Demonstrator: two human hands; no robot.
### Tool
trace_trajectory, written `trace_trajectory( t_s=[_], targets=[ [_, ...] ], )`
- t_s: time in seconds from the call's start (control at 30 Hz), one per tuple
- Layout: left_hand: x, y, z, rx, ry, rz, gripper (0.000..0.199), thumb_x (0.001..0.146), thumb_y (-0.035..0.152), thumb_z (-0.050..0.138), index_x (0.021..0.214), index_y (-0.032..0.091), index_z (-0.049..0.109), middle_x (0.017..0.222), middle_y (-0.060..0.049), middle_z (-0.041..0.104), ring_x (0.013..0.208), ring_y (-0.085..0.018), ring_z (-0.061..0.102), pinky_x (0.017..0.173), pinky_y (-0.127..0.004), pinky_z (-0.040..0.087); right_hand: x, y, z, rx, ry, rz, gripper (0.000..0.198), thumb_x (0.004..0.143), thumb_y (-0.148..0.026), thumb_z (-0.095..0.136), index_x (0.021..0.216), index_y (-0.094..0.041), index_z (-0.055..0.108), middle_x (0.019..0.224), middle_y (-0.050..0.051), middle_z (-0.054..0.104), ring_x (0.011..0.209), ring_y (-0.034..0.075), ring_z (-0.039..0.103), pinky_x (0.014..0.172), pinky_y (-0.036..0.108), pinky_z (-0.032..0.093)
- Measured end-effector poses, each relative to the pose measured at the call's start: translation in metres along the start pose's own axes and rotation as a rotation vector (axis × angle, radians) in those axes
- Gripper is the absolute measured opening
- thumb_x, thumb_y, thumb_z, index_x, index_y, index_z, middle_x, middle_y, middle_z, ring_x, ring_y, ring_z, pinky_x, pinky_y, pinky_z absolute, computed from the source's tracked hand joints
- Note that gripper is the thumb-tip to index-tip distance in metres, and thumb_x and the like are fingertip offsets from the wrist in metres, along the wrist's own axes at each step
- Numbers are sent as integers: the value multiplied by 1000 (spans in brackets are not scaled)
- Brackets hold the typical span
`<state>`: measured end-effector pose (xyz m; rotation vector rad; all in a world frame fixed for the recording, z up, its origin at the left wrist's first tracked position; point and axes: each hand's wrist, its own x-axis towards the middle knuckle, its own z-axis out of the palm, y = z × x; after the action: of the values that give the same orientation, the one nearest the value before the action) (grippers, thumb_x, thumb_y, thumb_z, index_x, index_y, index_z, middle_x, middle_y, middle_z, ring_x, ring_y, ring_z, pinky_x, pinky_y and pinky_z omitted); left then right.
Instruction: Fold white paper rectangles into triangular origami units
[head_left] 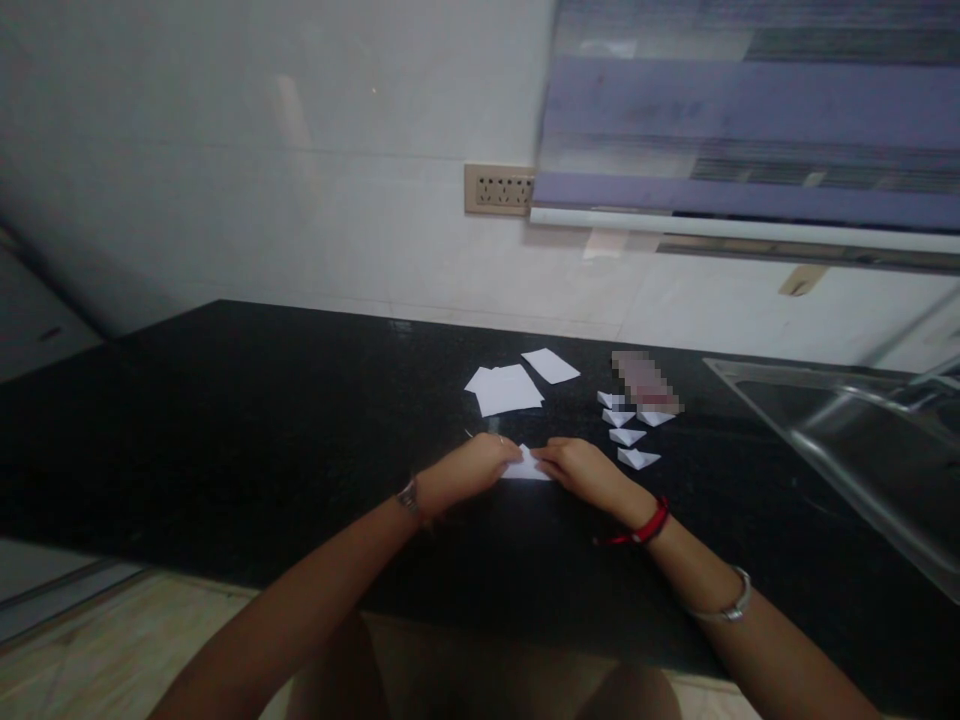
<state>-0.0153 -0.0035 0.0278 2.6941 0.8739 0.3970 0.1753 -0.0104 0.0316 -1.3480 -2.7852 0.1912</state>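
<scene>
Between my hands a small folded piece of white paper (527,466) lies on the black countertop (300,420), its lower edge straight and a point at the top. My left hand (480,464) has its fingers closed on the paper's left side. On the right side, the fingers of my right hand (581,466) are pressed together on the same piece. My fingertips partly cover its two ends. Just beyond my hands is a loose stack of white paper sheets (510,390), with a single sheet (552,365) behind it. Several small folded paper pieces (637,458) sit to the right.
A blurred-out flat rectangular item (646,380) lies behind the folded pieces. To the right is a metal sink (862,470). A socket strip (500,190) and a purple striped blind (750,120) are at the tiled wall. The counter's front edge runs close to my body.
</scene>
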Motion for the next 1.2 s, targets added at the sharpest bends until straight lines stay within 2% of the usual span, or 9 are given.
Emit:
trace_trajectory(
  t_s=[0.3,0.83,1.0,1.2],
  targets=[
    [1,0,2,60,-13,37,23,80,7,39,87,14,59,92,-7,62,87,-15,56,81,-27,41,-1,0,1,-5,23,-22,27,86,-26,37,100,-16,58,82,8,59,77,14,55,68,23,38],
    [-1,5,-10,16,-67,27,26,79,6,40,94,12,60,102,-8,61,96,-14,53,87,-24,39,1,1,2,0,19,-37,27,85,-23,36,103,-18,55,84,7,60,77,15,55,67,23,39],
    [0,-3,-4,31,-42,69,26,80,8,38,95,12,59,104,-8,59,97,-14,52,89,-24,38,2,0,0,31,5,-40,31,84,-20,37,112,-17,51,94,10,60,87,16,55,74,25,39],
    [-1,-9,2,74,-39,87,25,81,10,37,93,13,59,101,-7,56,91,-13,52,83,-24,41,5,2,-2,34,-63,-12,35,83,-20,39,116,-19,49,101,9,61,92,18,56,77,26,39]
  ],
)
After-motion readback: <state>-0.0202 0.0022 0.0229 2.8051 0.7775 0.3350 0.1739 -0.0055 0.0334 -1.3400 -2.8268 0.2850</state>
